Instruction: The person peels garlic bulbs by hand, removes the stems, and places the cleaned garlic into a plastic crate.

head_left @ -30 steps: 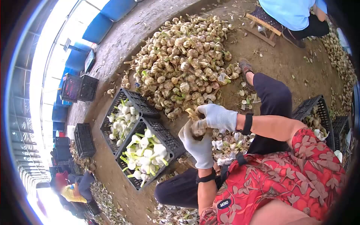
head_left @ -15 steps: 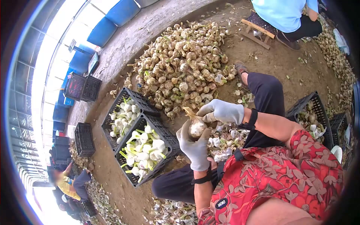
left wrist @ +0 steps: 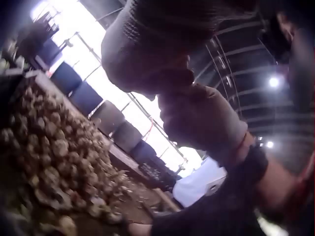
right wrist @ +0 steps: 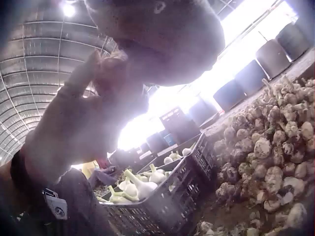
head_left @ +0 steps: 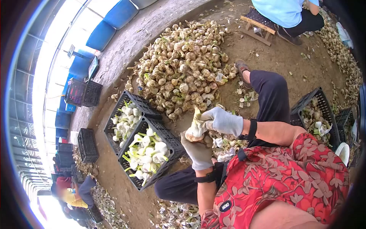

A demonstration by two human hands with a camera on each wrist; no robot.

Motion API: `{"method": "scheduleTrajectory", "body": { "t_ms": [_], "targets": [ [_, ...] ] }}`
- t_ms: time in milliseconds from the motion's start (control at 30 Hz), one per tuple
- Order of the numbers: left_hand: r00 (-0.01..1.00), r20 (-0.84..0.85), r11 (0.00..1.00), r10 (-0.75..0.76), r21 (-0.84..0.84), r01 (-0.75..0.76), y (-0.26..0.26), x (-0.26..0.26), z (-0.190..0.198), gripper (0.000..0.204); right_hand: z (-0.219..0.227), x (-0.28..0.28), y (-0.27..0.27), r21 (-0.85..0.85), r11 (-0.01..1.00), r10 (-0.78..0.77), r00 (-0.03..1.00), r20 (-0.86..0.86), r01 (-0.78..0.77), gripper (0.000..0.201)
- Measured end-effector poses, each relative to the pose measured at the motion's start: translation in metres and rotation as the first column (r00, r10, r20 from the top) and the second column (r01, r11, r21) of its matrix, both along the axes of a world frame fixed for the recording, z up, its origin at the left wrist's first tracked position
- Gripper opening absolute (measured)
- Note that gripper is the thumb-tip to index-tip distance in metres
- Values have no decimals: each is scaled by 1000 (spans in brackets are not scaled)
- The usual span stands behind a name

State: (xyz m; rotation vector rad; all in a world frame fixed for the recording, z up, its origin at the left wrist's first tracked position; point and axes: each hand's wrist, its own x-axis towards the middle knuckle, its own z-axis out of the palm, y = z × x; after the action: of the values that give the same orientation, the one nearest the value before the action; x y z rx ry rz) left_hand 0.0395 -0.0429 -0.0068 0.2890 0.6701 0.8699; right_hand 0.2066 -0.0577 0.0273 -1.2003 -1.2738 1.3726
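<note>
Both hands wear pale gloves and meet in front of the body. My left hand (head_left: 199,153) grips a garlic bulb (head_left: 194,131), its stem pointing up the picture. The fingers of my right hand (head_left: 224,121) pinch the bulb's skin near the stem. In the left wrist view both gloves overlap dark against the light, with the right hand (left wrist: 199,115) lower. The right wrist view shows the left hand (right wrist: 81,125) around the bulb, partly covered by the nearer glove. Loose papery skins (head_left: 228,144) lie below the hands.
A large heap of unpeeled garlic (head_left: 179,68) lies ahead. Beside it stand two black crates (head_left: 167,139) with white peeled bulbs (head_left: 146,154). Another crate (head_left: 316,114) with garlic is at the right. A person in light blue (head_left: 288,15) sits near a wooden-framed stool (head_left: 259,26).
The left hand has turned the bulb so its paler side and stem show. The right hand has come off the bulb's side and back to its skin near the stem.
</note>
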Motion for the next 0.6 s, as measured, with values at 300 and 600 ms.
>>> {"method": "scheduleTrajectory", "body": {
  "t_ms": [300,600],
  "targets": [
    [899,-299,943,321,190,-274,-13,10,-6,46,-25,-11,0,265,964,-18,991,132,-18,24],
    [999,8,984,39,-172,-37,-5,10,-16,43,-21,-8,-9,615,774,-123,918,376,-148,19]
  ]
}}
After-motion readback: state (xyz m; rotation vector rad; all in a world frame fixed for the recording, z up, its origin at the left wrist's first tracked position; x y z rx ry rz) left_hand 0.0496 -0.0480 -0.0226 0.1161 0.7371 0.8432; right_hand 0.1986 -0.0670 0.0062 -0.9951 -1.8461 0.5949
